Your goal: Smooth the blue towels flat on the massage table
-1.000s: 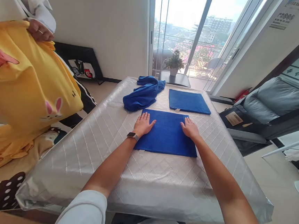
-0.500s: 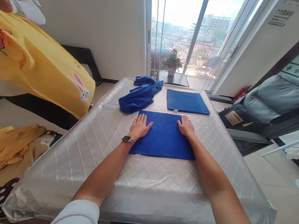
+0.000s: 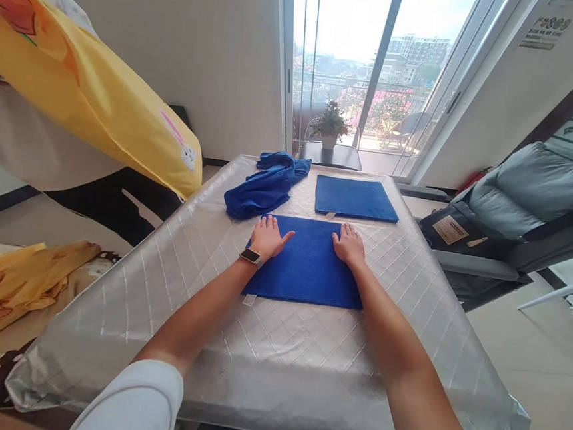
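A blue towel point(image 3: 306, 270), folded into a flat rectangle with a white tag at its near left edge, lies in front of me. My left hand point(image 3: 267, 238) rests flat on its far left part, fingers stretched forward and thumb out. On the far right part lies my right hand point(image 3: 349, 244), palm down with fingers extended. Neither hand grips anything. Beyond my right hand sits another folded blue towel point(image 3: 357, 198), also tagged. A crumpled blue towel point(image 3: 269, 185) is heaped beyond my left hand.
A silvery quilted cloth point(image 3: 273, 368) covers the table. At the left, a person holds up a yellow cloth point(image 3: 120, 107) with a rabbit print beside the table. Another yellow cloth point(image 3: 23, 292) lies below it. A grey armchair point(image 3: 512, 208) stands right; a potted plant point(image 3: 331, 125) sits beyond the table.
Both hands stay flat on the folded towel, which sits slightly farther left in view. The person's yellow cloth has swung toward the right, closer to the table.
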